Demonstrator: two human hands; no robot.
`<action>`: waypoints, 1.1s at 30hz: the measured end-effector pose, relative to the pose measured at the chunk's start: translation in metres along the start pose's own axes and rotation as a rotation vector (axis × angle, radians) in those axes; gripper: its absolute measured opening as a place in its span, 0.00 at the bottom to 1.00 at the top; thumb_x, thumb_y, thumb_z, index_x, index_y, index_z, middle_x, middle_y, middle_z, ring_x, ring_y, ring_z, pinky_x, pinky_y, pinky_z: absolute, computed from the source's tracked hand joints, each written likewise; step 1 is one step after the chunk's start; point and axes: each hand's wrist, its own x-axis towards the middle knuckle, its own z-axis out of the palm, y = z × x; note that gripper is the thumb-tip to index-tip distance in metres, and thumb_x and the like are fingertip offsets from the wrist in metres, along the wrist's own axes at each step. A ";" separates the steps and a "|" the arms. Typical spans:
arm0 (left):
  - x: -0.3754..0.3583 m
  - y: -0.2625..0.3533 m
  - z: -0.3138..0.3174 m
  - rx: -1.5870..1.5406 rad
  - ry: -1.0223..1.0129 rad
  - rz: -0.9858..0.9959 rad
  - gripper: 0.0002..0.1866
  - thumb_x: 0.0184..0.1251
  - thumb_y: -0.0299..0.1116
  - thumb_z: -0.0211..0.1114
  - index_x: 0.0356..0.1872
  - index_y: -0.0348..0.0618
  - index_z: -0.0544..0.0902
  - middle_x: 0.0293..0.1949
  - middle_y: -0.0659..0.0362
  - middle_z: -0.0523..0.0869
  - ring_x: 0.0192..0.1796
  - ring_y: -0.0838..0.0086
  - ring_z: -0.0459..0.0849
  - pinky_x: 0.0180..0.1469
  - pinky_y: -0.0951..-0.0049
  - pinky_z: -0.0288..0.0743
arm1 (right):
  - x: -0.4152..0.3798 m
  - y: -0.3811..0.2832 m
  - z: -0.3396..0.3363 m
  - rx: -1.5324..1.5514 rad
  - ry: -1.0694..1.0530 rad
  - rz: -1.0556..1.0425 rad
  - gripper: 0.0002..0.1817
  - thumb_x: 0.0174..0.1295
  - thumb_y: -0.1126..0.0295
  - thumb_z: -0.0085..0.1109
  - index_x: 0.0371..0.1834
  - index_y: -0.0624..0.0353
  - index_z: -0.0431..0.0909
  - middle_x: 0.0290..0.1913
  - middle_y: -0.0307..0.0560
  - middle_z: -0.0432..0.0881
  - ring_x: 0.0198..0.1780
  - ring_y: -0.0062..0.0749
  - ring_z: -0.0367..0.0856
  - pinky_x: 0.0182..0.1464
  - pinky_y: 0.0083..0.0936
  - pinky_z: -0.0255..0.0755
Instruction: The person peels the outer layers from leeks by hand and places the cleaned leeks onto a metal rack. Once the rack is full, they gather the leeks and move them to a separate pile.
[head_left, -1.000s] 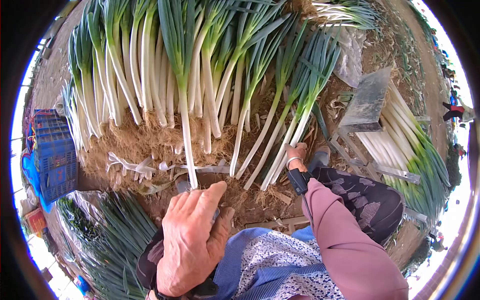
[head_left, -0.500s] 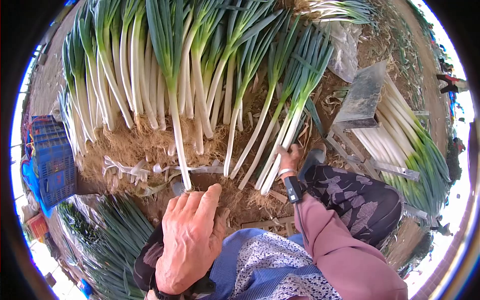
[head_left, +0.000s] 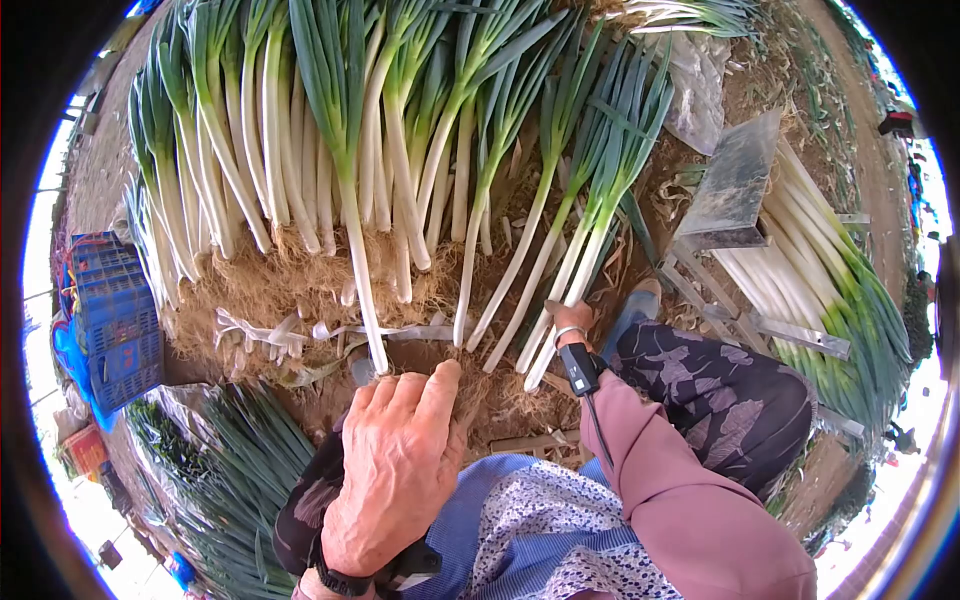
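My right hand (head_left: 571,318) is closed around the white stems of leeks (head_left: 572,266) at the right end of the row, near their root ends. Their dark green leaves point away from me. My left hand (head_left: 400,450) is in the foreground, back of the hand up, fingers curled. What lies under its palm, if anything, is hidden. Just beyond its knuckles is the trimmed end of a single long leek (head_left: 362,270). More leeks (head_left: 272,130) lie close together behind it, with shaggy brown roots (head_left: 260,290) towards me.
A blue plastic crate (head_left: 118,325) stands at the left. Green leaves (head_left: 230,480) are heaped at the lower left. On the right, a metal stand with a plate (head_left: 735,180) has a bundle of leeks (head_left: 820,270) beside it. Clear plastic sheeting (head_left: 695,90) lies at the back.
My left hand has shifted slightly right and up in the view. My right hand stays at the leek stems, now slightly lower and further left. The view has tilted slightly.
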 end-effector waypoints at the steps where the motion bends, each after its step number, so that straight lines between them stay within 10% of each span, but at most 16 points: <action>1: 0.000 -0.001 0.002 0.000 -0.001 -0.002 0.21 0.54 0.28 0.66 0.50 0.35 0.76 0.34 0.49 0.80 0.37 0.52 0.78 0.42 0.58 0.69 | 0.002 0.001 0.001 0.111 -0.050 0.007 0.15 0.43 0.70 0.73 0.27 0.70 0.79 0.19 0.50 0.80 0.18 0.35 0.79 0.21 0.31 0.71; 7: 0.019 -0.021 0.037 -0.225 -0.077 -0.093 0.16 0.58 0.28 0.63 0.47 0.34 0.78 0.35 0.46 0.83 0.39 0.51 0.81 0.44 0.58 0.72 | -0.011 -0.005 0.003 0.780 -0.364 0.052 0.20 0.46 0.80 0.69 0.46 0.66 0.77 0.40 0.52 0.84 0.36 0.39 0.83 0.41 0.35 0.76; 10: 0.038 -0.046 0.078 -0.376 -0.154 -0.206 0.14 0.60 0.29 0.61 0.45 0.33 0.79 0.36 0.43 0.84 0.41 0.51 0.83 0.45 0.59 0.75 | 0.009 0.022 0.057 0.407 -0.012 -0.196 0.26 0.43 0.72 0.75 0.47 0.67 0.77 0.41 0.53 0.83 0.40 0.44 0.82 0.47 0.35 0.75; 13: 0.060 -0.082 0.138 -0.218 -0.193 -0.168 0.14 0.60 0.32 0.59 0.45 0.37 0.78 0.37 0.40 0.82 0.40 0.45 0.81 0.43 0.54 0.75 | -0.030 -0.022 0.016 0.118 -0.110 -0.122 0.39 0.37 0.57 0.77 0.51 0.69 0.74 0.46 0.61 0.82 0.49 0.51 0.80 0.54 0.36 0.70; 21: 0.106 -0.127 0.316 -0.504 0.090 -0.261 0.26 0.59 0.32 0.60 0.60 0.36 0.69 0.50 0.37 0.77 0.53 0.42 0.74 0.55 0.53 0.70 | -0.037 -0.029 0.017 0.283 -0.131 -0.038 0.28 0.42 0.66 0.74 0.46 0.67 0.76 0.41 0.54 0.84 0.42 0.41 0.83 0.48 0.32 0.74; 25: 0.109 -0.117 0.316 -0.488 -0.002 -0.464 0.35 0.58 0.46 0.64 0.62 0.37 0.66 0.54 0.37 0.75 0.54 0.41 0.74 0.57 0.48 0.67 | -0.024 -0.010 0.018 0.772 -0.582 0.203 0.22 0.50 0.70 0.73 0.46 0.68 0.78 0.40 0.49 0.84 0.38 0.33 0.82 0.40 0.29 0.76; 31: 0.108 -0.157 0.343 -0.251 -0.029 0.078 0.25 0.73 0.54 0.47 0.61 0.50 0.71 0.54 0.44 0.76 0.51 0.41 0.75 0.56 0.54 0.70 | -0.022 -0.023 0.020 0.684 -0.657 0.209 0.15 0.52 0.70 0.72 0.42 0.62 0.82 0.38 0.43 0.84 0.36 0.32 0.82 0.41 0.31 0.76; 33: 0.114 -0.152 0.341 -0.587 -0.112 -0.290 0.24 0.74 0.54 0.46 0.59 0.50 0.73 0.52 0.45 0.77 0.50 0.41 0.75 0.54 0.56 0.71 | -0.025 -0.021 0.020 0.717 -0.652 0.191 0.13 0.52 0.70 0.70 0.40 0.61 0.83 0.35 0.41 0.83 0.35 0.31 0.81 0.41 0.31 0.76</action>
